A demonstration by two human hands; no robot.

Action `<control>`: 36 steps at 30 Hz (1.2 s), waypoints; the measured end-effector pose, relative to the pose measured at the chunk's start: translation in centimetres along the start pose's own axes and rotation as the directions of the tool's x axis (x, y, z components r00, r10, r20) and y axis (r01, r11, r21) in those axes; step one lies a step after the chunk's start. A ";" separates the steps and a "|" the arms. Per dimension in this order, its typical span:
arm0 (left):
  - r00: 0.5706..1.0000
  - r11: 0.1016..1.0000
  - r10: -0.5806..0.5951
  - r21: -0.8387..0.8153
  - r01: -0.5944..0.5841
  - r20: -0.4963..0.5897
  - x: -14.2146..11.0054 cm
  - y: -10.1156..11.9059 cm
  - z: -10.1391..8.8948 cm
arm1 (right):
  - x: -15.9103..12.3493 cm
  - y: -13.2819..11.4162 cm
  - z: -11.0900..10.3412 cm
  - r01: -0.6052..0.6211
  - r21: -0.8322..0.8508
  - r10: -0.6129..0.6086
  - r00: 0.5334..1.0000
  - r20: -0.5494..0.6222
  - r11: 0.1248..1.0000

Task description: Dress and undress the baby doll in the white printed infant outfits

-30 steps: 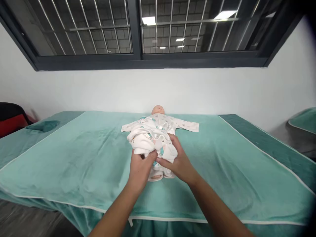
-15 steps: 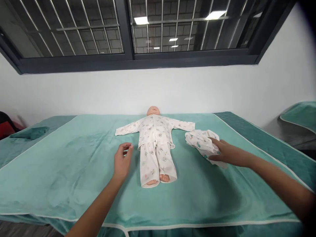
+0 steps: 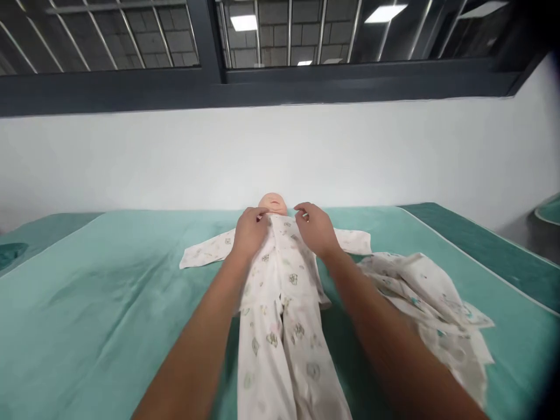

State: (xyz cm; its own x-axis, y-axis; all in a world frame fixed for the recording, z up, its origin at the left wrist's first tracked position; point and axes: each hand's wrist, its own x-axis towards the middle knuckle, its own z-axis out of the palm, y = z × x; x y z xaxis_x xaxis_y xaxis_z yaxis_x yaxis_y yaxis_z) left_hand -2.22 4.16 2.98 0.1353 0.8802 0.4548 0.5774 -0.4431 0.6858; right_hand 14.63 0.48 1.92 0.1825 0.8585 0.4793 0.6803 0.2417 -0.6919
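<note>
A baby doll [image 3: 272, 204] lies on its back on the teal-covered table [image 3: 109, 303], head toward the wall. It wears a white printed top and trousers [image 3: 280, 303]. My left hand [image 3: 250, 231] and my right hand [image 3: 312, 228] both rest on the doll's chest just below the neck, fingers curled and pinching the top's collar edges. A crumpled white printed garment [image 3: 431, 303] lies loose on the table to the doll's right, beside my right forearm.
A white wall runs behind the table under a dark-framed barred window [image 3: 210, 52]. A darker teal strip [image 3: 476, 245] edges the table at right. Another teal-covered surface [image 3: 552, 210] shows at the far right.
Both hands held the bundled garment over the doll, then my right hand laid it down at the right. Now both hands have moved up to the doll's collar and the view has come closer.
</note>
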 end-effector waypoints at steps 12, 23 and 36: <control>0.999 0.999 -0.051 0.015 0.051 0.008 -0.2 -1.1 1.5 | 1.9 2.2 3.7 -0.078 0.266 0.040 0.989 0.143 0.961; 0.998 0.999 -0.052 0.001 0.052 -0.021 -0.5 -0.8 1.5 | 1.9 1.7 3.7 -0.205 0.293 0.172 0.976 0.135 0.934; 0.999 1.000 -0.026 0.008 0.026 -0.045 -0.7 -1.3 1.6 | 1.5 1.7 4.0 -0.108 0.398 0.070 0.992 0.109 0.911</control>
State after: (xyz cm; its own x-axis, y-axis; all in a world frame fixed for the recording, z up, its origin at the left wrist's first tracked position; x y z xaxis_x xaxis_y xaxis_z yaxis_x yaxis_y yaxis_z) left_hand -1.83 4.38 0.86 0.0842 0.8829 0.4620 0.5871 -0.4186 0.6929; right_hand 13.24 3.97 -0.68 0.1515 0.9175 0.3678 0.3175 0.3072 -0.8971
